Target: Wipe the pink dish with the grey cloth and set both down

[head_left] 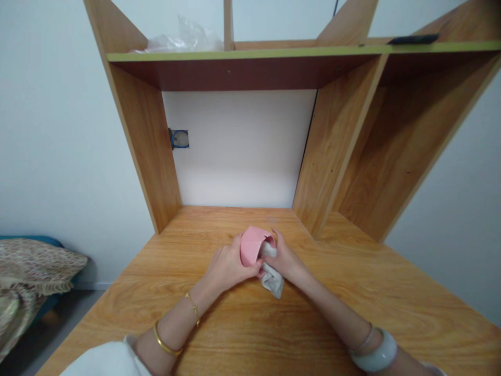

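My left hand is wrapped round a pink cup, holding it tilted on its side just above the wooden desk. My right hand grips a pale grey cloth and presses part of it into the cup's mouth. The loose end of the cloth hangs down below my right hand toward the desk top. Both hands sit close together in the middle of the desk.
A wooden hutch rises behind the desk with an upright panel right of centre and a shelf above. Crumpled clear plastic lies on that shelf, and a dark flat object at its right. A patterned pillow lies at the far left.
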Demonstrator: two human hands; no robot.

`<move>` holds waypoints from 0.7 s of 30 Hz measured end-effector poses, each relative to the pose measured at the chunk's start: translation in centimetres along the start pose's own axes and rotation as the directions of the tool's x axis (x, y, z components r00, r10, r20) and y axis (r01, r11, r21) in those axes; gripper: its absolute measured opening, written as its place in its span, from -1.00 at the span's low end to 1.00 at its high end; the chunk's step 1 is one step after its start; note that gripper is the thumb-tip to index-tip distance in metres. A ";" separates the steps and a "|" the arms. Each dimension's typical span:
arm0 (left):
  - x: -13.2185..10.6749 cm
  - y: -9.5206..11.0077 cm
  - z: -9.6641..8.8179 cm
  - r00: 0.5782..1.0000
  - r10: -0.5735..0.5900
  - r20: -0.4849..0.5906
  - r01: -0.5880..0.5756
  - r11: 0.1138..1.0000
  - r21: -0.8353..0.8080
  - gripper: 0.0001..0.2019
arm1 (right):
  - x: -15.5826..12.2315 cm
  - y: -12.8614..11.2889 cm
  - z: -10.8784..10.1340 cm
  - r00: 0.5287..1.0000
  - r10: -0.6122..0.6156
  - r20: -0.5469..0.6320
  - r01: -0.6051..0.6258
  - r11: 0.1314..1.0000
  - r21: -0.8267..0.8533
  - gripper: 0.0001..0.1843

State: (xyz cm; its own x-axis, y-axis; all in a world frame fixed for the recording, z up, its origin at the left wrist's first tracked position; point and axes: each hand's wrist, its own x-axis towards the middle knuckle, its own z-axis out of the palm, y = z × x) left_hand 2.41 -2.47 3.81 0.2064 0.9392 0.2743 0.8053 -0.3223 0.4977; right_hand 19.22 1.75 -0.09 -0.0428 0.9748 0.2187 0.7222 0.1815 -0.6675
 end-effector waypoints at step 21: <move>-0.6 1.0 0.3 0.998 0.058 -0.031 -0.050 0.975 0.214 -0.26 | -0.1 -1.7 -1.6 0.992 0.024 -0.126 -0.004 0.988 0.156 -0.28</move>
State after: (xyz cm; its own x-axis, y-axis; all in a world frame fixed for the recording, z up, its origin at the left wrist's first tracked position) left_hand 3.22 -3.35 3.90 0.2356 0.9147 0.3283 0.8942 -0.3363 0.2953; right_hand 19.10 1.11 2.17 0.0619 0.9549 0.2904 0.6061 0.1952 -0.7711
